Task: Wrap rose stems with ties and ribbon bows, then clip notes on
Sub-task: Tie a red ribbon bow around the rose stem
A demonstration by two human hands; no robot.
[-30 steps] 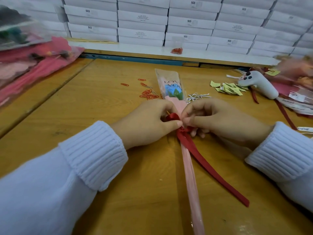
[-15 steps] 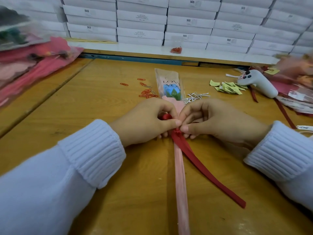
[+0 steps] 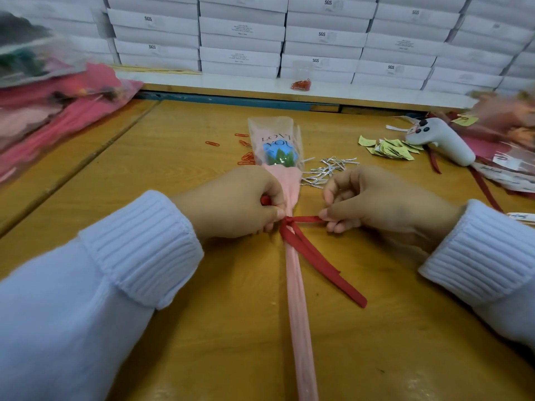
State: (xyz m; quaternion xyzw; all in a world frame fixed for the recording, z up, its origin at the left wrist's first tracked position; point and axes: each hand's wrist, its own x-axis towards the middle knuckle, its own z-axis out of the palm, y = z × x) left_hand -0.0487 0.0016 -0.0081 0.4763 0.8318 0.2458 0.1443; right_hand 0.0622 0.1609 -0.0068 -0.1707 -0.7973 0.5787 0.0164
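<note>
A wooden worktop (image 3: pixel 173 157) was recorded, backed by a wall of stacked white boxes (image 3: pixel 240 30). A heap of wrapped flowers (image 3: pixel 58 111) was noted at the far left edge, blurred.

One wrapped rose (image 3: pixel 295 285) was found lying lengthwise at the centre of the worktop, its blue head towards the boxes and its pink-sleeved stem towards the person.

The left hand (image 3: pixel 234 201) was seen against the left side of the stem, its grip clamped on a red loop of ribbon. The right hand (image 3: pixel 385 204) was set just right of the stem, its grip pinched by thumb and forefinger on a short strand of the ribbon (image 3: pixel 315 261). The ribbon was seen knotted round the stem between the two hands, with two tails laid across the worktop to the lower right.

A white handheld device (image 3: pixel 443 143) was noted at the far right, with yellow notes (image 3: pixel 390 146) just beside it. Silver ties (image 3: pixel 327 169) were scattered right of the rose head, and red paper clips (image 3: pixel 246 156) left of it.
</note>
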